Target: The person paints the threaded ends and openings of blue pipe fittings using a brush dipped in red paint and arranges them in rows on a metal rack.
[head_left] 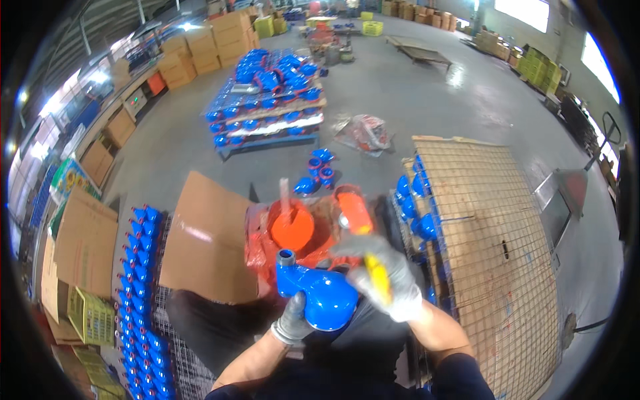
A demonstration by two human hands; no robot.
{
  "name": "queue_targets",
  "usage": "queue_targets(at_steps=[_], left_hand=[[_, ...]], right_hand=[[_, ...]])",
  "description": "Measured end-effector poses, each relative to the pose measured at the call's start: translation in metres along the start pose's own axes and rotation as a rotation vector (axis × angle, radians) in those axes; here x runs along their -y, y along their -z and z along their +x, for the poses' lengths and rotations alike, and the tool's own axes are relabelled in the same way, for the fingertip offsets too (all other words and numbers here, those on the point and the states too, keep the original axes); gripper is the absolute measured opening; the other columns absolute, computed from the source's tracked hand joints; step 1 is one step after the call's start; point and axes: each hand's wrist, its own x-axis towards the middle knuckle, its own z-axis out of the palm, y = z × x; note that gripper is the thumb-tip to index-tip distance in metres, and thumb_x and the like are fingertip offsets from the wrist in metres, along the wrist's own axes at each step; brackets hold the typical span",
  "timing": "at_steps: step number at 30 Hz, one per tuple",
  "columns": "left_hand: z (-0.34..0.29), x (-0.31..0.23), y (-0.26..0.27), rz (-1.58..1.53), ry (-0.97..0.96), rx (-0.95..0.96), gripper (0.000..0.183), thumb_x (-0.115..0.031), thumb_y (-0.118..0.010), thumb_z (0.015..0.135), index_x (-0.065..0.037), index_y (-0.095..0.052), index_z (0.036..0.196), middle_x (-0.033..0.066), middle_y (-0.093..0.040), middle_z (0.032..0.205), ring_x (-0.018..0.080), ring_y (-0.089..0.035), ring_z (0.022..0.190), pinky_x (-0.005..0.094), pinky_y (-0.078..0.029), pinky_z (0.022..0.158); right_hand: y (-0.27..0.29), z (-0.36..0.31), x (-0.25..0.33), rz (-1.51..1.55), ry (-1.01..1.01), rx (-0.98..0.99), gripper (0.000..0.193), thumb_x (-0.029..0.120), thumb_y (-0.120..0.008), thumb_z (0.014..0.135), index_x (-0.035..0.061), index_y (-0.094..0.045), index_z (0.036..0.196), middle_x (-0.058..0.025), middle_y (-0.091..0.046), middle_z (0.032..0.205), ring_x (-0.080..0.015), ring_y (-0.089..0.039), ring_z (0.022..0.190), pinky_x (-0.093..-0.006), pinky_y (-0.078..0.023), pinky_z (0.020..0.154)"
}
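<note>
Head view, lower centre: the left hand (293,321) is gripping a blue casting (330,300), seemingly to steady it, while the right hand (397,281) is clasping a yellow tool (378,277).

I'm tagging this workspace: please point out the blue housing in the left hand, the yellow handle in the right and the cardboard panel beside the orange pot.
Blue housing (331,299): head view, its rounded body.
Yellow handle (378,277): head view, mid-length, blurred.
Cardboard panel (212,247): head view, its broad face.

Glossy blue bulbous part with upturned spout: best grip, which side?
On the glossy blue bulbous part, likely the slimmer neck, from the left: it narrows between upturned spout and wide bulb, while the gloved right hand crowds the right side.
</note>
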Motion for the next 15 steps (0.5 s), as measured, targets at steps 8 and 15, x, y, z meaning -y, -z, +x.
queue_targets(at_steps=[8, 15], left_hand=[[-0.100, -0.038, 0.062, 0.584, -0.191, -0.347, 0.070, -0.011, -0.088, 0.081, -0.007, -0.054, 0.141, 0.0120, -0.064, 0.135, 0.0237, -0.063, 0.125, 0.0444, -0.053, 0.105], [-0.116, -0.051, 0.070, 1.618, -0.480, -0.369, 0.068, -0.030, -0.095, 0.067, -0.006, -0.068, 0.125, 0.0144, -0.071, 0.124, 0.0313, -0.070, 0.112, 0.0374, -0.057, 0.096]], right_hand=[[-0.087, -0.041, -0.049, 0.637, -0.494, -0.599, 0.053, 0.025, -0.073, 0.097, -0.0037, -0.055, 0.139, -0.0099, -0.065, 0.112, -0.0177, -0.062, 0.091, -0.0348, -0.051, 0.081], [-0.062, 0.021, 0.036, 0.237, -0.182, 0.209, 0.019, 0.014, -0.070, 0.093, 0.0001, -0.067, 0.105, -0.0090, -0.066, 0.100, -0.0196, -0.062, 0.094, -0.0345, -0.049, 0.086]])
